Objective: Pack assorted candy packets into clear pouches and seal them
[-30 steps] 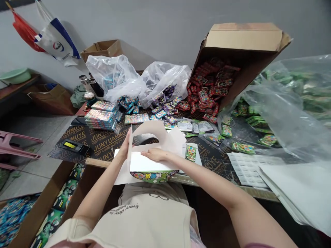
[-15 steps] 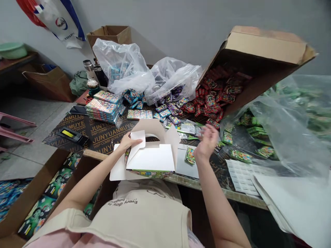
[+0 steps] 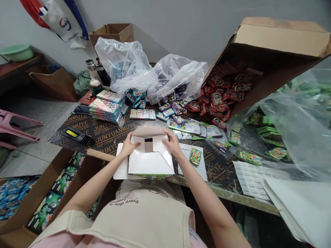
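Observation:
In front of me at the table's edge stands a carton [image 3: 151, 164], white inside with a printed green side facing me. Its flaps are folded inward, with a gap between them at the middle. My left hand [image 3: 130, 145] grips the carton's left side, thumb on the left flap. On the opposite side my right hand [image 3: 172, 143] grips likewise, thumb on the right flap and fingers behind the wall. A back flap stands up between the hands. Right of the carton, a small green packet [image 3: 195, 156] lies on a white card [image 3: 202, 172].
Behind the carton lie blue packets [image 3: 142, 114], purple packets [image 3: 178, 107] and red packets [image 3: 218, 100] spilling from a tilted cardboard box [image 3: 279, 34]. Wrapped stacks [image 3: 106, 106] and a black-and-yellow tool [image 3: 77, 136] are at left. White sheets [image 3: 297, 203] overhang the right edge.
My right hand has come left from above the table onto the carton's right side. The right flap is now folded in, and the back flap has tilted forward.

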A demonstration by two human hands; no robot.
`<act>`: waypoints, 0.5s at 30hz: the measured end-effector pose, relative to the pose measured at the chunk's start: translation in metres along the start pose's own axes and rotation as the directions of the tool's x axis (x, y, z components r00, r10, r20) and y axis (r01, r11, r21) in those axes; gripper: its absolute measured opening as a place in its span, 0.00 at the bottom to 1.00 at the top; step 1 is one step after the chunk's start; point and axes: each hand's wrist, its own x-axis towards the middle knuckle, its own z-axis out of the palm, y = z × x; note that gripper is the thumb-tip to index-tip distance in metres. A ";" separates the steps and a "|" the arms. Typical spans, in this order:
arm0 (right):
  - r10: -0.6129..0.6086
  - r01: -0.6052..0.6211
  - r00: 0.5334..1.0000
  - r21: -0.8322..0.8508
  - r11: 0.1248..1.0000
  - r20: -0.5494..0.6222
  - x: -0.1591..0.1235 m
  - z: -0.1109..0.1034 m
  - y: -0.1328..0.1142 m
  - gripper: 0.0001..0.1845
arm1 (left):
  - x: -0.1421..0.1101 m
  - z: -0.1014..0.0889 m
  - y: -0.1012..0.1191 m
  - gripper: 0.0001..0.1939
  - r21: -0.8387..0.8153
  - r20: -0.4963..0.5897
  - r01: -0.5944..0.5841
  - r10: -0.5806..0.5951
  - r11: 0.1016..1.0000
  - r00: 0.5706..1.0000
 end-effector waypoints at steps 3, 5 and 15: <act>0.008 -0.009 1.000 0.021 1.000 0.002 -0.001 -0.003 -0.001 0.13 | -0.002 0.005 -0.010 0.34 0.052 -0.038 -0.131 0.133 0.990 0.990; 0.006 -0.003 0.999 -0.054 0.999 0.042 0.002 -0.003 -0.004 0.15 | -0.002 0.006 -0.012 0.23 -0.007 -0.017 -0.106 0.106 0.994 0.994; -0.001 0.340 0.889 -0.658 0.672 0.458 0.012 -0.002 -0.016 0.39 | -0.013 0.002 0.011 0.53 0.480 0.204 -0.117 0.019 0.869 0.979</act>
